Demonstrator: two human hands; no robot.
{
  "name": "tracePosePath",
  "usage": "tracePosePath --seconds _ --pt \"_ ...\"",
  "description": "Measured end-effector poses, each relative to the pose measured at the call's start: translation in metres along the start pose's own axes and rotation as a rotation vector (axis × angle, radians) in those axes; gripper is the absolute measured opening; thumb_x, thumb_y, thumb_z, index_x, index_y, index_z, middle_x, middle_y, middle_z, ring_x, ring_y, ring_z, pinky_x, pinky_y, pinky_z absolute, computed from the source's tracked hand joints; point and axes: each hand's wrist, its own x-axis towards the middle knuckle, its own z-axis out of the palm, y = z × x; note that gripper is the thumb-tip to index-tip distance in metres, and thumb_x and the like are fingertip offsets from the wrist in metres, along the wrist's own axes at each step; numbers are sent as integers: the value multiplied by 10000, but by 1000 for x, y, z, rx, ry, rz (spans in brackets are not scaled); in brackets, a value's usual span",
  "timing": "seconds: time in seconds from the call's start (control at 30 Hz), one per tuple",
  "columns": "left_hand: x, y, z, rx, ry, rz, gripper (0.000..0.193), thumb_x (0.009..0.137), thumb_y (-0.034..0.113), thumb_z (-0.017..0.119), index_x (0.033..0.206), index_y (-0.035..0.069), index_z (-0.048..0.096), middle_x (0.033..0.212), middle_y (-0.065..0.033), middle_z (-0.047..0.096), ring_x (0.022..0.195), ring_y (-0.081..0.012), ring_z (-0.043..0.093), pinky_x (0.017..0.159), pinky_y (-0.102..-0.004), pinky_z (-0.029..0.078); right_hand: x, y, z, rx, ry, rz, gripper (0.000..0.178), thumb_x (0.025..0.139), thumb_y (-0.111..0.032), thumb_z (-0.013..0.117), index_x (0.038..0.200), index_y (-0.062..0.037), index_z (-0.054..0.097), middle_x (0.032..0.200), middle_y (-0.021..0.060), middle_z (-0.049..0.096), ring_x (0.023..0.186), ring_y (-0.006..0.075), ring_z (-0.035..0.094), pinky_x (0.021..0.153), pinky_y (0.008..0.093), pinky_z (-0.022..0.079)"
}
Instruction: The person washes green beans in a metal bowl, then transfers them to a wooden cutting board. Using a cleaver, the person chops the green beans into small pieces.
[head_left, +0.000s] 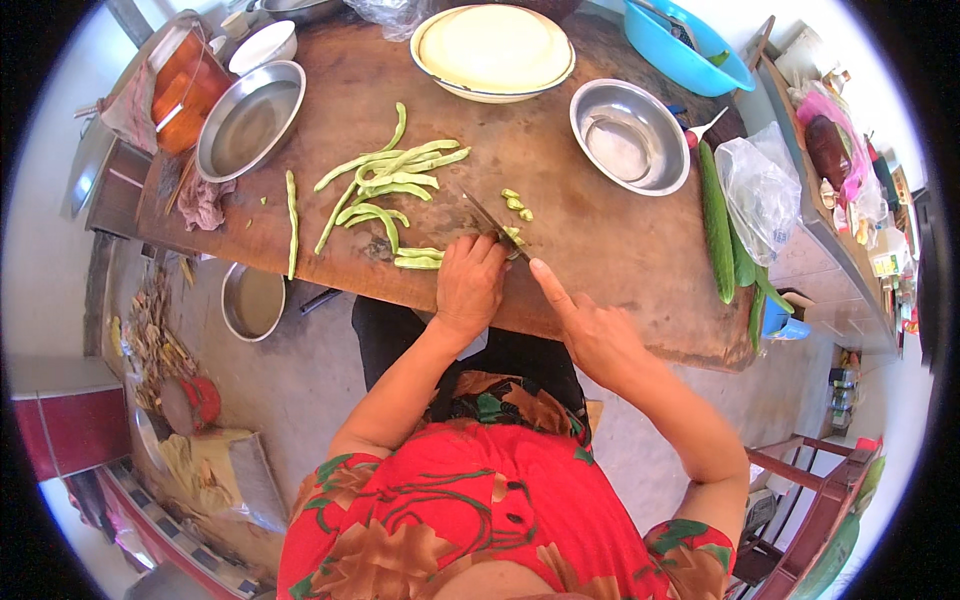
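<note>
- Right grip: wrapped round the knife.
- Left grip, beside the blade: curled down over beans on the tabletop.
- Cut pieces: just right of the blade.
- Bean pile: farther left.

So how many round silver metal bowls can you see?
3 clear ones: one bowl at the brown wooden table's left, another toward its right, and a third below its front-left edge. A dark metal vessel is cut off; others may be hidden.
</note>
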Motion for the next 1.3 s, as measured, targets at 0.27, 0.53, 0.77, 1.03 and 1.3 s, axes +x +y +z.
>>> tracePosePath --seconds 0.27,0.53,0.77,1.03,1.3 --pt "-2 -1 -2 -70 88 33 290 729 31 648 1010 43 578 1042 -153 548 949 -352 530 831 -435 435 -1 13 -11 174 94 33 855 848 -46 546 1572 -249 138 902 231 639 733 455 629 650 551 504" --pt "-5 -3 -5 -132 29 -18 290 750 18 663 1020 -1 560 1095 -192 531 986 -386 517 856 -452 437 -31 0 -23 182 89 -17 864 827 -23 555 1569 -235 167 895 210 621 727 453 607 637 556 484" --pt "-5 -4 0 -114 19 7 222 747 0 654 962 -7 598 1061 -162 555 983 -370 517 836 -450 439 -42 -2 -6 108 89 -49 884 818 -11 553 1577 -203 142 849 190 613 685 431 611 619 551 498" --pt "-6 -5 1 -141 41 16 214 709 -10 657 911 8 589 960 -149 523 920 -358 513 799 -449 433 -24 -13 -2 104 33 -10 847 838 -16 513 1578 -185 138 841 204 627 665 428 616 603 534 504" --pt "-5 -4 -8 -75 -61 -48 297 689 70 739 953 38 607 992 -140 551 965 -361 523 837 -451 438 13 5 7 158 91 -52 880 845 -38 528 1579 -231 82 851 277 644 662 454 636 603 571 508"
